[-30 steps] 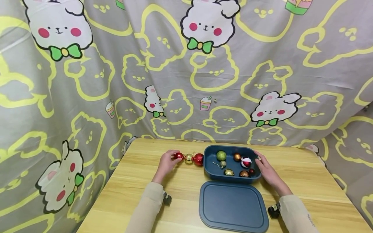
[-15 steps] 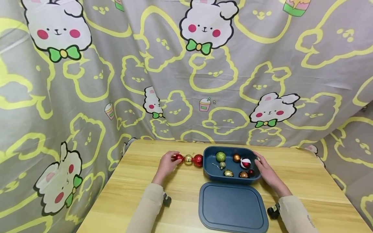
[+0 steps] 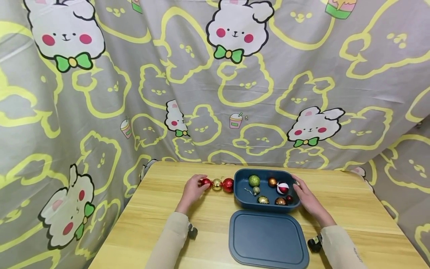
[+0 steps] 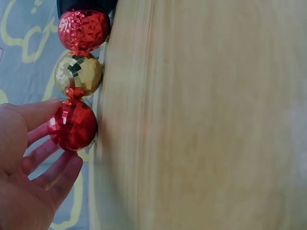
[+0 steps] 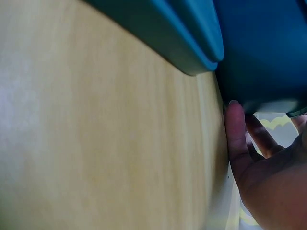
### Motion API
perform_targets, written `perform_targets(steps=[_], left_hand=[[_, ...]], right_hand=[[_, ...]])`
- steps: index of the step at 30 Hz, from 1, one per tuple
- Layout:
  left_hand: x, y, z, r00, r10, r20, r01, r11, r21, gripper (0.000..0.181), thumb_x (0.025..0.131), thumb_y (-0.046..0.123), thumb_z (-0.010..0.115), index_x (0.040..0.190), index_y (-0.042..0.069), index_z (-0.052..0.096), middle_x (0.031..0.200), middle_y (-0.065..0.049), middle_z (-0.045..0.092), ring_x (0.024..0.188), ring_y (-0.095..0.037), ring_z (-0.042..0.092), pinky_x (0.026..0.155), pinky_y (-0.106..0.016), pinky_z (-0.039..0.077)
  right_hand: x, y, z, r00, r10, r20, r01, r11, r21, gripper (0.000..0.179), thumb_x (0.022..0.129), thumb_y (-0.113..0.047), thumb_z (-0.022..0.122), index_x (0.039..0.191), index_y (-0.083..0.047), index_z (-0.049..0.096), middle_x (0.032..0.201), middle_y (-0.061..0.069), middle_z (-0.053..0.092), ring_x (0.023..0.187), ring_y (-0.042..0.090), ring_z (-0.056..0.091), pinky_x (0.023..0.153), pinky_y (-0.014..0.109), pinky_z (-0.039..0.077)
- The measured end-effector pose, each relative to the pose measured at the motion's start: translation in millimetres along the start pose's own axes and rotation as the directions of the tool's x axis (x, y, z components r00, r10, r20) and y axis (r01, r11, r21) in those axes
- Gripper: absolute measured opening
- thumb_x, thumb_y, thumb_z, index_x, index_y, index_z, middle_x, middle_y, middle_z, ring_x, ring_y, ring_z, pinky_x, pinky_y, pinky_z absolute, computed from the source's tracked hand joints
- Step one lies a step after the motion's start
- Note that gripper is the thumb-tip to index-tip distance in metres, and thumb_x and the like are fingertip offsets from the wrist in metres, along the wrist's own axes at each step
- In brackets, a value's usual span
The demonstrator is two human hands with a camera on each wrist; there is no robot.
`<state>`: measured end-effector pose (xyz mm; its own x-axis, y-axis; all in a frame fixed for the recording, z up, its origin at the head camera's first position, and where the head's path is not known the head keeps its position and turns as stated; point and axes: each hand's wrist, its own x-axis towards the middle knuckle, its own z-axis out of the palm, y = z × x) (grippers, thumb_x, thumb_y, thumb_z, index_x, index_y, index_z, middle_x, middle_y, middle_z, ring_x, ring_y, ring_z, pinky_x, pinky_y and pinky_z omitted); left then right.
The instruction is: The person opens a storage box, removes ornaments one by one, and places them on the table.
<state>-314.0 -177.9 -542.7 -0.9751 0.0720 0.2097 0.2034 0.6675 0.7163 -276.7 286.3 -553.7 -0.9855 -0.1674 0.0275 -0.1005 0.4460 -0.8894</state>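
Observation:
My left hand [image 3: 194, 190] pinches a small red Christmas ball [image 4: 74, 125] between thumb and fingers. That ball ends a row on the table, with a gold faceted ball [image 4: 78, 74] and a larger red textured ball [image 4: 84, 30] between it and a dark blue box [image 3: 262, 205]. The larger red ball appears to touch the box's left end. My right hand [image 3: 306, 194] rests against the box's right end, thumb and fingers extended along the wall. Inside the box lie a green glitter ball [image 3: 254, 181], a red-and-white ball [image 3: 282, 188], and several gold, copper and red ones.
A flat dark blue lid [image 3: 268, 239] lies on the wooden table [image 3: 141, 231] in front of the box. Behind the table's far edge hangs a patterned curtain [image 3: 201, 86].
The camera view shifts slightly. Both hands, the balls and the box otherwise stay where they were.

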Motion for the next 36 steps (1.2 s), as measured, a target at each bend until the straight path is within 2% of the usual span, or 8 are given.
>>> perform_targets(steps=[9,15,22,27,36], left_hand=[[-3.8,7.7,-2.1,0.999,0.025,-0.023,-0.021,0.990,0.138,0.042,0.093,0.025,0.079,0.132,0.011,0.070,0.135,-0.014,0.066,0.127,-0.038,0.060,0.106,-0.056,0.050],[-3.9,18.1,-2.4,0.995,0.085,-0.049,-0.074,0.978,0.194,0.042,0.094,0.027,0.078,0.132,0.011,0.070,0.134,-0.014,0.067,0.127,-0.038,0.059,0.107,-0.056,0.049],[-5.3,34.1,2.1,0.991,0.129,-0.044,-0.120,0.978,0.169,0.043,0.093,0.025,0.079,0.133,0.011,0.069,0.133,-0.013,0.067,0.124,-0.035,0.060,0.107,-0.054,0.050],[-7.7,48.2,11.4,0.984,0.178,-0.008,-0.175,0.973,0.148,0.043,0.095,0.023,0.077,0.135,0.011,0.068,0.134,-0.011,0.067,0.124,-0.033,0.060,0.106,-0.052,0.050],[-13.9,83.3,36.2,0.958,0.280,0.060,-0.285,0.954,0.094,0.042,0.098,0.023,0.074,0.138,0.011,0.066,0.137,-0.009,0.066,0.126,-0.031,0.059,0.108,-0.050,0.050]], right_hand=[[3.8,3,1,1.000,0.011,0.001,-0.011,1.000,-0.005,0.063,0.115,-0.040,0.030,0.167,-0.009,0.012,0.169,0.031,0.009,0.149,0.058,0.020,0.118,0.077,0.018],[4.0,4,2,1.000,0.022,-0.004,-0.022,1.000,-0.007,0.062,0.115,-0.040,0.030,0.167,-0.010,0.013,0.168,0.033,0.012,0.149,0.056,0.022,0.119,0.075,0.019],[3.4,6,4,0.999,0.034,0.004,-0.034,0.999,-0.001,0.063,0.115,-0.041,0.030,0.167,-0.012,0.012,0.166,0.035,0.015,0.147,0.056,0.025,0.117,0.074,0.022],[3.1,7,4,0.999,0.039,0.007,-0.039,0.999,-0.002,0.063,0.115,-0.042,0.030,0.167,-0.012,0.012,0.165,0.035,0.016,0.146,0.057,0.026,0.117,0.074,0.023],[2.5,5,1,1.000,0.031,0.006,-0.031,0.999,-0.013,0.063,0.115,-0.041,0.029,0.167,-0.012,0.010,0.166,0.035,0.014,0.147,0.058,0.025,0.117,0.076,0.022]])
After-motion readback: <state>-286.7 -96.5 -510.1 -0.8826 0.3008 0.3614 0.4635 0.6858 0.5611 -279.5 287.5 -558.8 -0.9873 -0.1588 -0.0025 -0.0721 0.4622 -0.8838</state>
